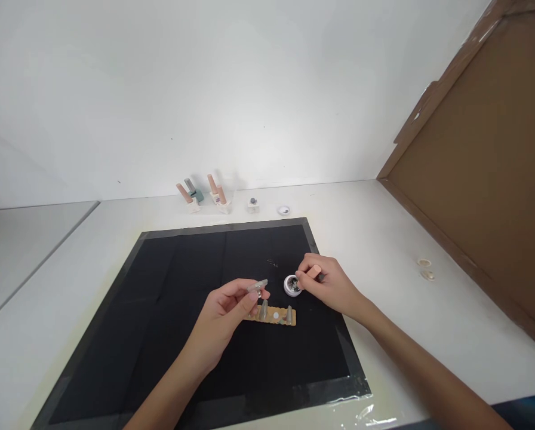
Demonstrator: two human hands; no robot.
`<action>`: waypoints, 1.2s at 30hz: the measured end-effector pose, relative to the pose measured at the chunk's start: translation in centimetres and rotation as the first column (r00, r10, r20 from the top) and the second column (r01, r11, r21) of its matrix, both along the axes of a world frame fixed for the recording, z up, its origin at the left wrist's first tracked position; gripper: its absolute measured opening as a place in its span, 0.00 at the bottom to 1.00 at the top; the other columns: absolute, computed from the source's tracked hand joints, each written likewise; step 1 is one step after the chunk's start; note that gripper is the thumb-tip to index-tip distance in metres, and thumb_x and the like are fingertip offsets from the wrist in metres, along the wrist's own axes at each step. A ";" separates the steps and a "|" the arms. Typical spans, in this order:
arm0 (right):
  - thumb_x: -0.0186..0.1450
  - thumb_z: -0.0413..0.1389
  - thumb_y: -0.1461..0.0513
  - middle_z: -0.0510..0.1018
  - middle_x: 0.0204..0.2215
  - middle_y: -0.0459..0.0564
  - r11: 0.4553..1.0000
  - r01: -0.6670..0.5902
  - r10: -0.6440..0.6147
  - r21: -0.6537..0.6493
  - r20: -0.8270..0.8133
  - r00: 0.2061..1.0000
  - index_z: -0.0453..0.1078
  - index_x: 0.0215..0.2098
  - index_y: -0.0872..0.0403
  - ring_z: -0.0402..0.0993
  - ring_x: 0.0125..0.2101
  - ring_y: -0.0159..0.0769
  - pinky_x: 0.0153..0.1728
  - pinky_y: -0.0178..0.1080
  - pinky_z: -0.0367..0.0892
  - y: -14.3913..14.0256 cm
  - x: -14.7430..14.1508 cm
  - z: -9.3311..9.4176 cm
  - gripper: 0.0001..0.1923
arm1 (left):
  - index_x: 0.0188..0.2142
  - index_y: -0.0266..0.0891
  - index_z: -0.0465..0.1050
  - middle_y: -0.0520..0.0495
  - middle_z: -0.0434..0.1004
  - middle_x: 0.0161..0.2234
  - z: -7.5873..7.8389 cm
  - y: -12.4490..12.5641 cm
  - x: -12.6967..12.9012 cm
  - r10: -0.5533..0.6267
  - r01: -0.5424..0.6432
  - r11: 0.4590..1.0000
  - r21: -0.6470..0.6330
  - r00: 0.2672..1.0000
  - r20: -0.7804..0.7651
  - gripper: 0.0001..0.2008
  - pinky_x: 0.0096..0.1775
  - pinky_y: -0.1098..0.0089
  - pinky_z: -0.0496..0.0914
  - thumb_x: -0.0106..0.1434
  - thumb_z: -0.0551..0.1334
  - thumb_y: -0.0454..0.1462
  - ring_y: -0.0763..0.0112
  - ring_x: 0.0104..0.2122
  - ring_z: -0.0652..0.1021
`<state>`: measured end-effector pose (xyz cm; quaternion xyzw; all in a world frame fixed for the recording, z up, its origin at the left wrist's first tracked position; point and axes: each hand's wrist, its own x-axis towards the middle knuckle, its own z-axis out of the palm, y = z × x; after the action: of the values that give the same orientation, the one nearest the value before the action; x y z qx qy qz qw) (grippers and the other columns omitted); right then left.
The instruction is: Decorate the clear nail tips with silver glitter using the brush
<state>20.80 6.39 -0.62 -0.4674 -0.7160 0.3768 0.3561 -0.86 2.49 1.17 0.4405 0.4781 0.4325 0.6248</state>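
Note:
My left hand (225, 313) pinches a small piece with a grey, glossy false nail (257, 285) on top, raised above the mat. In my right hand (325, 278) is a nail polish brush by its peach cap (314, 272), the brush end down at a small round white jar (291, 285) with dark and silvery bits in it. Beneath my left hand lies a tan strip (274, 319) with wavy edges. Grey false nails (289, 315) stand on it, along with a white dot. My left fingers hide its left end.
A black mat (173, 310) is taped to the white table. Several nail polish bottles (224, 206), a small square bottle (253, 206) and a white lid (284, 210) stand behind it. Two small cream pieces (424, 263) lie at right, by a brown cardboard panel (482, 179).

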 end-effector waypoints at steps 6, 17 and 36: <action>0.61 0.52 0.66 0.67 0.22 0.43 0.999 0.021 -0.022 0.033 0.038 0.999 0.64 0.21 0.54 0.59 0.21 0.29 0.21 0.33 0.53 0.2 0.0 -0.2 0.11 | 0.32 0.40 0.80 0.50 0.79 0.29 0.0 0.0 0.0 -0.003 0.003 1.000 0.006 1.000 0.011 0.08 0.31 0.77 0.67 0.56 0.67 0.42 0.76 0.25 0.69; 0.61 0.51 0.65 0.67 0.22 0.44 0.998 0.020 -0.025 0.063 0.069 0.997 0.64 0.22 0.54 0.60 0.21 0.29 0.21 0.33 0.54 0.3 0.3 0.0 0.10 | 0.32 0.39 0.79 0.49 0.79 0.30 0.0 -0.1 -0.1 -0.005 0.006 1.000 0.014 1.000 -0.018 0.08 0.32 0.76 0.66 0.57 0.66 0.41 0.75 0.26 0.69; 0.62 0.51 0.64 0.68 0.22 0.44 1.000 0.024 -0.024 -0.011 0.023 0.999 0.64 0.21 0.54 0.59 0.21 0.29 0.21 0.33 0.54 0.2 0.2 0.0 0.11 | 0.33 0.39 0.79 0.47 0.80 0.30 0.1 -0.2 0.0 -0.006 0.006 1.000 0.004 0.999 -0.039 0.09 0.32 0.74 0.67 0.56 0.66 0.42 0.74 0.26 0.70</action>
<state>20.96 6.56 -0.64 -0.4824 -0.7123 0.3712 0.3496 -0.84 2.32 1.25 0.4517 0.4880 0.4230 0.6156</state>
